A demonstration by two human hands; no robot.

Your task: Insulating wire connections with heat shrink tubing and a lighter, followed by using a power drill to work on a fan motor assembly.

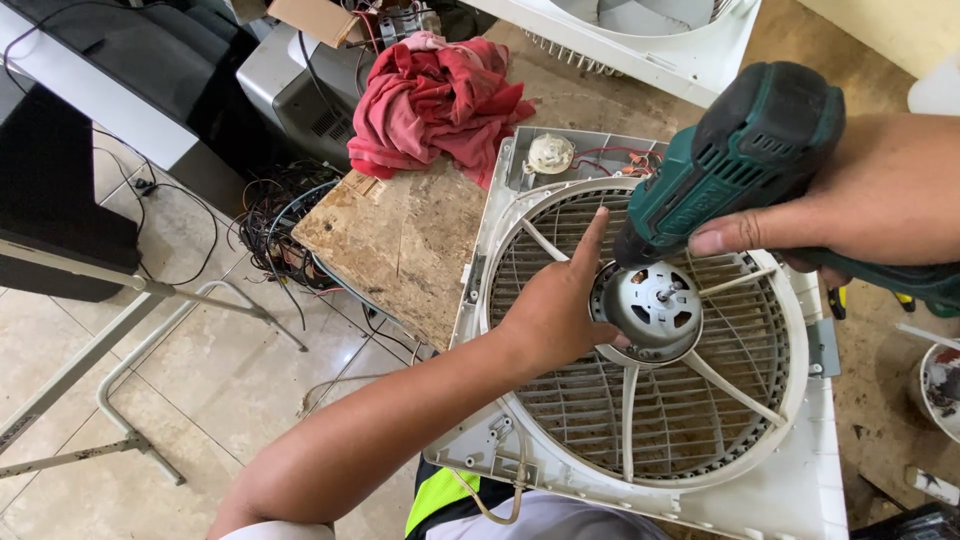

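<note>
Motor (655,308) touching left hand (556,310), drill (730,165) gripped in right hand (850,200)

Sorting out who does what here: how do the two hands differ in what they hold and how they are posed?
The right hand is wrapped around a green power drill, gripping it from above; the left hand holds no tool and rests on the white fan frame beside the round metal motor. The right hand's fingers are curled shut, while the left hand's forefinger is stretched out. Both are bare and meet at the motor.
</note>
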